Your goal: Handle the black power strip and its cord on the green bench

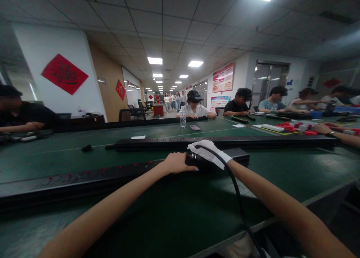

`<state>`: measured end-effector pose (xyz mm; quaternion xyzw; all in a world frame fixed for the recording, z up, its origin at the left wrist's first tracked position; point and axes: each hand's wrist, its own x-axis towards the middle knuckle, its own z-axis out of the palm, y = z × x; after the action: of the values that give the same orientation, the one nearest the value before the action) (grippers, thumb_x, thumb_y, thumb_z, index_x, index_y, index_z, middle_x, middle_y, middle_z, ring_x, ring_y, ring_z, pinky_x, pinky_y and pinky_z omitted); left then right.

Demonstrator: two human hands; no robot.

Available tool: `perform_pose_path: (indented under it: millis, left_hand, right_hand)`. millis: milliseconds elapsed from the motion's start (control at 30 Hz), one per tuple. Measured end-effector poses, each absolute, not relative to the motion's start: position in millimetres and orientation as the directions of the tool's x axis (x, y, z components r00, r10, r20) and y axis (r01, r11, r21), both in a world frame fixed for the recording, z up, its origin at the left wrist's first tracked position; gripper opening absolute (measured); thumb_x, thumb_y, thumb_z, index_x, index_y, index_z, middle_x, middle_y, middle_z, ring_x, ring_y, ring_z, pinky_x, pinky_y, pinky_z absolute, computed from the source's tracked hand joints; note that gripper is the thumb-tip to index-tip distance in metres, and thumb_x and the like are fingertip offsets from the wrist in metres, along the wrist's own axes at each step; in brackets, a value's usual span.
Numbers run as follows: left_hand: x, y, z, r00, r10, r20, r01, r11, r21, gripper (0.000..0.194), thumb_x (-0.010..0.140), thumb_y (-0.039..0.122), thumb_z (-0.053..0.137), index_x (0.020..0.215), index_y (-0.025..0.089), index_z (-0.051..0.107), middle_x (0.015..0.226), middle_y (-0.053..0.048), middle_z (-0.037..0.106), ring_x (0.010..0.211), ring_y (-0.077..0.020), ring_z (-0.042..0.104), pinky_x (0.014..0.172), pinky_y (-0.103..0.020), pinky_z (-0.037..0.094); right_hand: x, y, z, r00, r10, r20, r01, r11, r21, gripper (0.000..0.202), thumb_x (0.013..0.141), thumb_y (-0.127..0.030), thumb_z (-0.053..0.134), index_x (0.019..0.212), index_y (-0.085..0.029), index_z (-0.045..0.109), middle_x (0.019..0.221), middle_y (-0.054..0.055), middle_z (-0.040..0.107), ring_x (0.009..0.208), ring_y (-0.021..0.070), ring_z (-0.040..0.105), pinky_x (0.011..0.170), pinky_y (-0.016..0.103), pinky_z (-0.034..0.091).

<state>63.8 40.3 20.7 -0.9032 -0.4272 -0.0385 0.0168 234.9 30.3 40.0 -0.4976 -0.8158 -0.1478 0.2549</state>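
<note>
A long black power strip [112, 175] with small red parts along its top lies across the green table in front of me. My left hand [177, 163], bare, grips it near its right part, thumb on the near side and fingers over the top. Beside it my right hand [209, 152], in a white glove, is closed at a thick black cable [234, 183]. The cable arches from its fingertips over the glove and hangs down past the table's near edge. Between the hands a small shiny fitting [193, 156] shows; the fingertips hide where cable and strip meet.
Behind lies a second long black strip [225, 142] with red dots. A water bottle [183, 117], a phone [194, 128] and a small black piece [87, 148] are on the green table [174, 213]. Red and white parts [300, 126] lie right, near another person's hand [323, 129]. Several people sit around.
</note>
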Motion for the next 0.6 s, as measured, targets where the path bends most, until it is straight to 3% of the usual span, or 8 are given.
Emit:
perform_pose_path:
  millis: [167, 300, 600]
  left_hand:
    - [64.1, 40.4, 20.8, 0.664, 0.742, 0.09, 0.744, -0.668, 0.008, 0.08, 0.059, 0.082, 0.03, 0.1, 0.018, 0.053, 0.095, -0.011, 0.063, 0.081, -0.0281, 0.06, 0.067, -0.035, 0.046]
    - [64.2, 40.9, 20.1, 0.685, 0.722, 0.096, 0.725, -0.689, 0.004, 0.073, 0.063, 0.079, 0.03, 0.1, 0.02, 0.053, 0.098, -0.009, 0.062, 0.082, -0.0275, 0.06, 0.068, -0.035, 0.046]
    - [63.2, 41.6, 20.1, 0.706, 0.703, 0.089, 0.703, -0.71, 0.032, 0.062, 0.066, 0.071, 0.04, 0.104, 0.023, 0.05, 0.102, -0.006, 0.062, 0.087, -0.0261, 0.06, 0.072, -0.034, 0.046]
  right_hand:
    - [227.7, 20.6, 25.8, -0.445, 0.704, 0.554, 0.882, 0.453, 0.133, 0.025, 0.081, -0.038, 0.045, 0.09, -0.027, 0.065, 0.076, 0.001, 0.067, 0.068, 0.0149, 0.059, 0.06, 0.022, 0.037]
    - [224.2, 7.0, 9.5, -0.408, 0.611, 0.678, 0.894, 0.417, 0.162, 0.034, 0.085, -0.039, 0.037, 0.11, -0.026, 0.056, 0.076, 0.003, 0.064, 0.069, 0.0139, 0.056, 0.065, 0.024, 0.035]
    - [223.1, 4.3, 4.3, -0.37, 0.637, 0.677, 0.888, 0.457, 0.054, 0.033, 0.086, -0.042, 0.035, 0.089, -0.021, 0.061, 0.078, 0.004, 0.061, 0.073, 0.0129, 0.054, 0.07, 0.023, 0.036]
